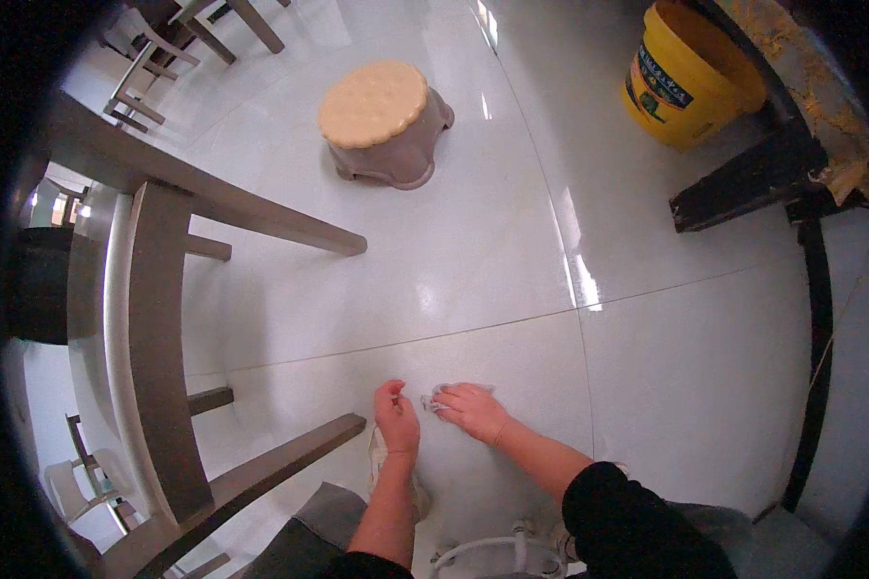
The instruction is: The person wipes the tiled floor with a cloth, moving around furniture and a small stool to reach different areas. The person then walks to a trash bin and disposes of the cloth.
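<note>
My right hand (472, 412) rests palm down on the glossy white tiled floor (492, 347). Under its fingers is a crumpled, whitish, partly see-through wipe or sheet (443, 394); its exact material is unclear. Just to the left, my left hand (398, 418) hovers near the floor with its fingers loosely curled. Nothing shows in it, though the inside of its palm is hidden. A pale shoe (378, 459) is partly visible beside my left wrist.
A grey-brown wooden table (156, 347) stands left, its front leg (333, 430) ending near my left hand. Ahead is a biscuit-topped plastic stool (376, 108). A yellow bucket (684, 87) and a dark frame (739, 181) stand right. White tubing (520, 550) lies below me.
</note>
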{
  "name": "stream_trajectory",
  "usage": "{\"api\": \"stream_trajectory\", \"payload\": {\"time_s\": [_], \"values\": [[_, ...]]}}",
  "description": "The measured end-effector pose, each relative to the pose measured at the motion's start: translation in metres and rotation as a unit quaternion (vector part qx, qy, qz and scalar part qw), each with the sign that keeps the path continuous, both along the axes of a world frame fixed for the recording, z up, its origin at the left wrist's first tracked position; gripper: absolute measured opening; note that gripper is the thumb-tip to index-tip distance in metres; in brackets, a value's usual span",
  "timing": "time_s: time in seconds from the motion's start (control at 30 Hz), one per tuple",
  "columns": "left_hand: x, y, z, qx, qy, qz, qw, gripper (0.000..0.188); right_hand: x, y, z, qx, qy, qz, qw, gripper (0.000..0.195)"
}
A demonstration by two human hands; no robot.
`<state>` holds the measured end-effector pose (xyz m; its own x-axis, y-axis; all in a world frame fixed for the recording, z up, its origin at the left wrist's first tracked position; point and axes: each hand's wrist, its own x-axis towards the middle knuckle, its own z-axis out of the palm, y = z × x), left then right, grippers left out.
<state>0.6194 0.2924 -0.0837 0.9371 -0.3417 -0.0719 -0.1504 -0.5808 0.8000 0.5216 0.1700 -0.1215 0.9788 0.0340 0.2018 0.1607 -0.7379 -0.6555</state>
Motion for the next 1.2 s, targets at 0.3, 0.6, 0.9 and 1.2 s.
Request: {"api": "stream_trajectory", "payload": {"time_s": [0.3,0.6,0.9,1.2], "values": [[-0.037,0.0,-0.026,-0.037,0.016,-0.054,0.998,0.022,-0.004,-0.078,-0.019,0.006,-0.052,-0.267,0.962,0.034],[-0.044,-0.011,-0.005,0.004,-0.035,-0.166,0.986,0.03,-0.028,-0.006,0.005,-0.017,0.037,-0.079,0.996,0.03],[-0.042,-0.032,0.007,0.024,0.027,-0.411,0.911,0.044,-0.071,0.003,0.039,-0.181,0.146,-0.191,0.954,0.05],[-0.024,-0.04,0.016,0.172,-0.107,-0.564,0.801,0.05,-0.082,-0.002,0.018,-0.112,0.132,-0.214,0.961,0.044]]}}
